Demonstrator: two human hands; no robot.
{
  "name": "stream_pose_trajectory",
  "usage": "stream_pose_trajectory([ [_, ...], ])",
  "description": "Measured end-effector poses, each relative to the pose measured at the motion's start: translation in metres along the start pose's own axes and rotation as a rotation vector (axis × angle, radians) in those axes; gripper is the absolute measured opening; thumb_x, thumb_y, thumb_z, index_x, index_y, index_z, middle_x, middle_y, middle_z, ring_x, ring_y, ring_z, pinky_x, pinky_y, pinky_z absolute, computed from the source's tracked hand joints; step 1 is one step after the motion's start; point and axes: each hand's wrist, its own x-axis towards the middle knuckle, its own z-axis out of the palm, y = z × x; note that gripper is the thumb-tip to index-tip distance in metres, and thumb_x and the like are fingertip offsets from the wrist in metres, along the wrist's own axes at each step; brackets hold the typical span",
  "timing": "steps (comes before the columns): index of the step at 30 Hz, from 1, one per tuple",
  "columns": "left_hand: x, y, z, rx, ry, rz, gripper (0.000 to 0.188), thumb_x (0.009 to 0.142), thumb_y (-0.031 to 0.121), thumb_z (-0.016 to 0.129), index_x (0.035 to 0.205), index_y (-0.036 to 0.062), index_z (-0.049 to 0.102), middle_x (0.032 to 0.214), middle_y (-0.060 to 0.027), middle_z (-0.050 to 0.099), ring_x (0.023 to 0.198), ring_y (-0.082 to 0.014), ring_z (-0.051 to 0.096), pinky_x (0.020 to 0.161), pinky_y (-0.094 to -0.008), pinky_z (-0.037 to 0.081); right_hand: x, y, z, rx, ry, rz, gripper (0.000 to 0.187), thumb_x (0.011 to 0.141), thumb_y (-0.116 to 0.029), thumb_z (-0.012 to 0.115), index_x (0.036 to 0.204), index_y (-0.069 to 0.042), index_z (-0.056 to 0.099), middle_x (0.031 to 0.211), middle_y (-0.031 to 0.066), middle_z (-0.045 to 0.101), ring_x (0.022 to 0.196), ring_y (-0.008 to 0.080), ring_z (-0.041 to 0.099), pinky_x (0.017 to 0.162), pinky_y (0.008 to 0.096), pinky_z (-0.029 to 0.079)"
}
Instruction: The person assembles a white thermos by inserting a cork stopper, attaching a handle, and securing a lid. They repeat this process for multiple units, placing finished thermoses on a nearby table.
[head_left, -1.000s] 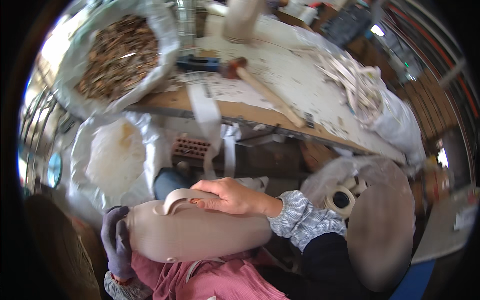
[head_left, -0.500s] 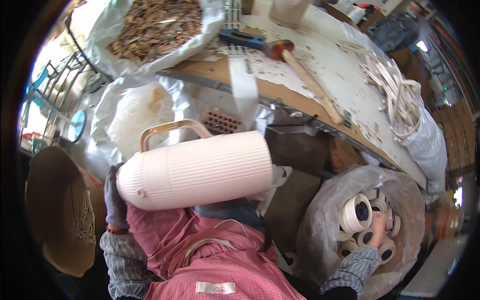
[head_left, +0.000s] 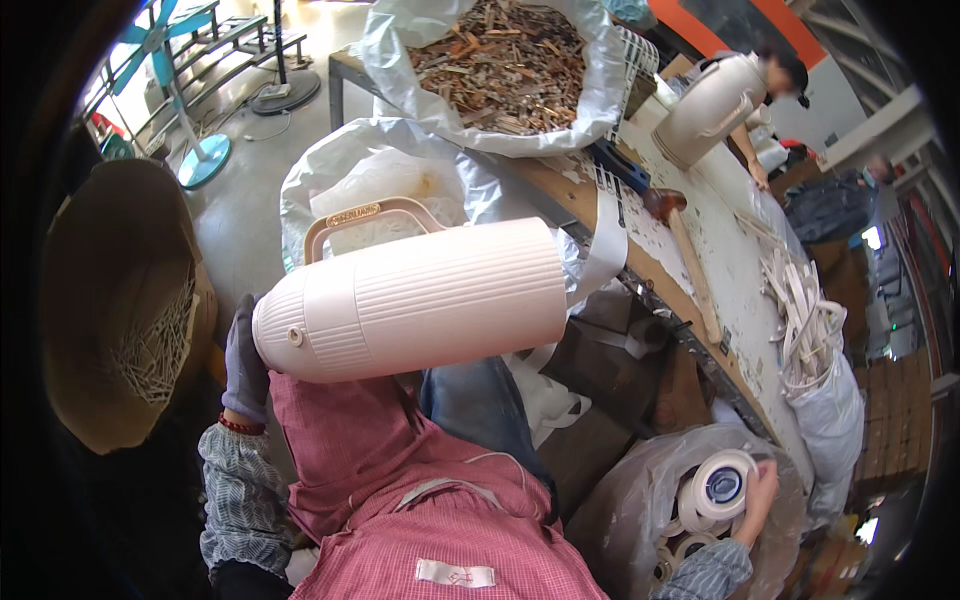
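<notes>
A pale pink ribbed vacuum jug (head_left: 430, 300) lies on its side across my lap, its handle (head_left: 375, 215) turned up and away from me. My gloved left hand (head_left: 245, 360) grips its left, rounded end; some fingers are hidden behind it. On the right, my bare right hand (head_left: 760, 500) has its fingers round the edge of a cream ring-shaped jug part (head_left: 722, 485) with a dark centre. It is above a clear plastic bag (head_left: 625, 490), where more such round parts (head_left: 690, 545) lie.
A workbench (head_left: 690, 230) runs along the right, carrying a wooden-handled hammer (head_left: 695, 265), another jug (head_left: 712, 110) and white strips (head_left: 805, 320). A sack of wood chips (head_left: 500, 70) stands at the back. Left is a carton of thin sticks (head_left: 155, 345). Another person's arm (head_left: 748, 155) shows beyond the bench.
My view has swung, so the bench appears farther right. My right hand now holds the ring-shaped part, lifted and turned to face up. The left hand keeps its grip on the jug.
</notes>
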Motion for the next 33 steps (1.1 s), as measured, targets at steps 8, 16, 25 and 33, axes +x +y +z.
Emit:
stream_pose_trajectory([
  [8, -0.042, 0.015, -0.027, -0.039, 0.125, 0.069, 0.041, 0.105, 0.035, 0.039, 0.111, 0.0026, 0.063, 0.101, -0.0048, 0.066, 0.090, -0.0126, 0.061, 0.082, -0.0271, 0.048, -0.073, -0.321, 0.051, 0.730, -1.520, -0.754, 0.084, 0.058, -0.024, 0.090, 0.129, 0.000, 0.053, 0.120, 0.0062, 0.059, 0.110, 0.0178, 0.056, 0.097, 0.0322, 0.044],
  [16, -0.137, 0.031, -0.093, -0.097, 0.302, 0.130, 0.040, 0.105, 0.037, 0.037, 0.101, 0.0056, 0.062, 0.090, 0.0006, 0.062, 0.081, -0.0100, 0.057, 0.075, -0.0261, 0.047, -0.059, -0.381, 0.123, 1.342, -1.761, -0.581, 0.087, 0.068, -0.040, 0.084, 0.133, 0.003, 0.047, 0.123, 0.0112, 0.060, 0.114, 0.0201, 0.058, 0.099, 0.0332, 0.045],
  [25, -0.132, 0.012, -0.056, -0.147, 0.312, 0.044, 0.040, 0.105, 0.038, 0.038, 0.103, 0.0075, 0.064, 0.093, -0.0009, 0.065, 0.085, -0.0121, 0.060, 0.079, -0.0284, 0.049, -0.085, -0.478, 0.101, 1.501, -0.718, -0.823, 0.056, 0.089, -0.032, 0.068, 0.131, 0.002, 0.049, 0.116, 0.0104, 0.059, 0.102, 0.0191, 0.058, 0.090, 0.0335, 0.046],
  [33, -0.124, 0.001, -0.065, 0.159, 0.201, -0.067, 0.033, 0.092, 0.030, 0.061, 0.115, 0.0051, 0.061, 0.105, -0.0051, 0.068, 0.087, -0.0183, 0.066, 0.069, -0.0320, 0.055, -0.113, -0.487, 0.074, 1.413, -0.059, -1.466, 0.040, 0.072, -0.014, 0.074, 0.107, 0.003, 0.065, 0.099, 0.0188, 0.062, 0.077, 0.0311, 0.062, 0.066, 0.0367, 0.051],
])
